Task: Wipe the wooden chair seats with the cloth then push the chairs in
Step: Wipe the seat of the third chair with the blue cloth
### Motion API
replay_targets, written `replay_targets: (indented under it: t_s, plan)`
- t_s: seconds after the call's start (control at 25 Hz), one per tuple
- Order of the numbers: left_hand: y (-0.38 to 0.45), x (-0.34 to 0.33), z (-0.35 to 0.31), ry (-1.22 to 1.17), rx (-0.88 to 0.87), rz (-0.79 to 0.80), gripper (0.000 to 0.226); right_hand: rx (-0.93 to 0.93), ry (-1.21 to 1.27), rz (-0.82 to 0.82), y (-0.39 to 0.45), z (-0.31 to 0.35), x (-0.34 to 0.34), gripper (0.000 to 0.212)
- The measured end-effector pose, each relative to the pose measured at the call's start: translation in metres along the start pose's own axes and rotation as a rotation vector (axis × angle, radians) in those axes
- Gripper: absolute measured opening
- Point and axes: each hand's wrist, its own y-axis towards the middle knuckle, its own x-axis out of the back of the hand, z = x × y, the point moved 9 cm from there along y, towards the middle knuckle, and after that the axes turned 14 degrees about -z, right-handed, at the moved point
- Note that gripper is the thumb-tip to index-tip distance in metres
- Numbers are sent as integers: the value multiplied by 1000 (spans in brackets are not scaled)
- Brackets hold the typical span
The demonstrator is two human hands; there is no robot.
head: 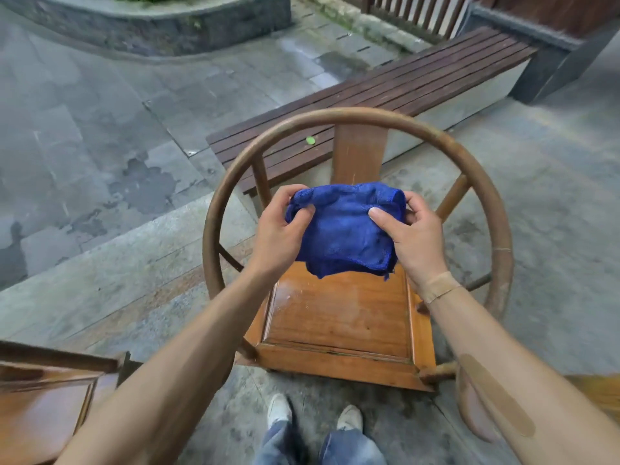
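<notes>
Your left hand and right hand pinch the folded blue cloth above the round-back chair's wooden seat; a loose fold may unravel mid-wipe, and the slatted bench behind could block pushing.

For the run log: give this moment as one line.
left hand: holds cloth | right hand: holds cloth | cloth: above seat, apart
</notes>
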Motion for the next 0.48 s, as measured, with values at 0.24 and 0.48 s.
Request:
replay_targets:
  t_s: [0.24, 0.48]
  plan:
    - [-10, -4, 159, 107, 221, -8, 19, -235, -97, 9, 0, -151, -32, 23]
    - [-94, -10, 363, 283, 480, 84, 19, -531, -296, 16, -56, -369, -37, 25]
